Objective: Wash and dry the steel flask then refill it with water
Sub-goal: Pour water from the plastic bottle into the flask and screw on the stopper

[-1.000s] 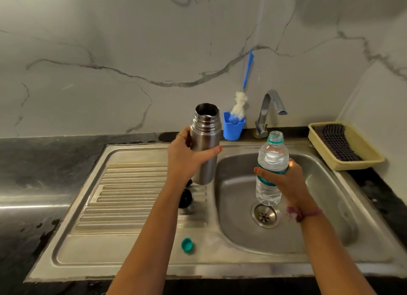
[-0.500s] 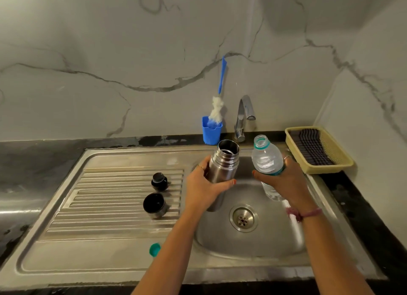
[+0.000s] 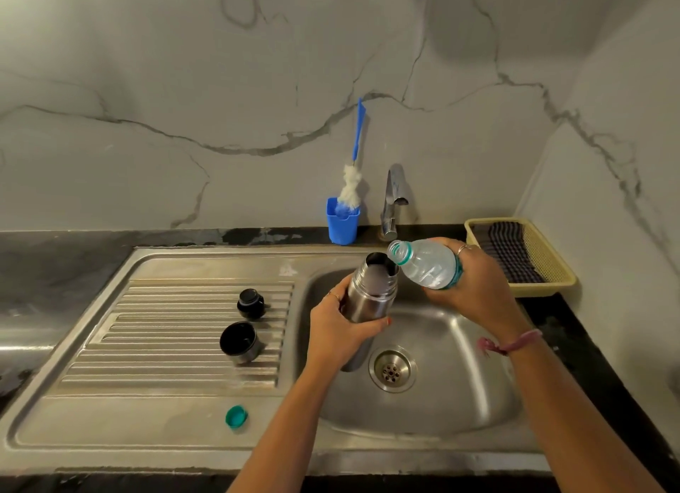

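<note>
Steel flask — uncapped, over the sink, gripped by left hand. Right hand grasps tilted water bottle, mouth at flask rim. Refill step — flow not discernible; next, probably steeper tilt, mouths aligned.

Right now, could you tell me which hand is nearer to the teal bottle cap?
Left. The left hand, gripping the flask, is up and right of the teal bottle cap; the right hand is farther right.
</note>
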A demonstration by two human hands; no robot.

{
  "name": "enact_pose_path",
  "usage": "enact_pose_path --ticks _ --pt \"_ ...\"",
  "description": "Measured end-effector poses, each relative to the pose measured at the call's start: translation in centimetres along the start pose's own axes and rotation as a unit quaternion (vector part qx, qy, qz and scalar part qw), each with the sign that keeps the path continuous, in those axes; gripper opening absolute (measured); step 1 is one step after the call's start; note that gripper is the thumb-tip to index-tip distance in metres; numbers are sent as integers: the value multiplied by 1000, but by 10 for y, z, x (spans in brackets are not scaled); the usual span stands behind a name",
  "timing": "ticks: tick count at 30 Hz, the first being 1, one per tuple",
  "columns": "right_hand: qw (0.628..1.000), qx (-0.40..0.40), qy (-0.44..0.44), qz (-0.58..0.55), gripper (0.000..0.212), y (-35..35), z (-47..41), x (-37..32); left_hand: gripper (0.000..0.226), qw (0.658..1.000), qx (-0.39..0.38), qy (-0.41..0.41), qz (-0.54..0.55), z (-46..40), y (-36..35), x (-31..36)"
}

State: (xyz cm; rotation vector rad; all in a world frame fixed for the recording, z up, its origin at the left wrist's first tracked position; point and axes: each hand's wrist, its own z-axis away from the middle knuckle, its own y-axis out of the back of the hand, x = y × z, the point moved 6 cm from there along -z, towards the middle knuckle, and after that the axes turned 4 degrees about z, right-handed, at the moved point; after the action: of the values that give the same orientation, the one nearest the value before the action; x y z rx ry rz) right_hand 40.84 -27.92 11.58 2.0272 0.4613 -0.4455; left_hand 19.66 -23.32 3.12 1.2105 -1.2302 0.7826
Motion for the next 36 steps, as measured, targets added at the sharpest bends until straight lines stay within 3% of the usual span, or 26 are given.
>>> enact_pose_path --ticks 7,16,36 --pt "994 24 34 100 64 6 -5 -1 80 1000 1 0 -4 4 -1 1" --pt "985 48 68 150 57 14 -6 -11 82 1000 8 -3 -17 4 0 -1" --pt "977 68 78 185 51 23 -9 0 82 1000 15 -3 -7 3 -5 -9"
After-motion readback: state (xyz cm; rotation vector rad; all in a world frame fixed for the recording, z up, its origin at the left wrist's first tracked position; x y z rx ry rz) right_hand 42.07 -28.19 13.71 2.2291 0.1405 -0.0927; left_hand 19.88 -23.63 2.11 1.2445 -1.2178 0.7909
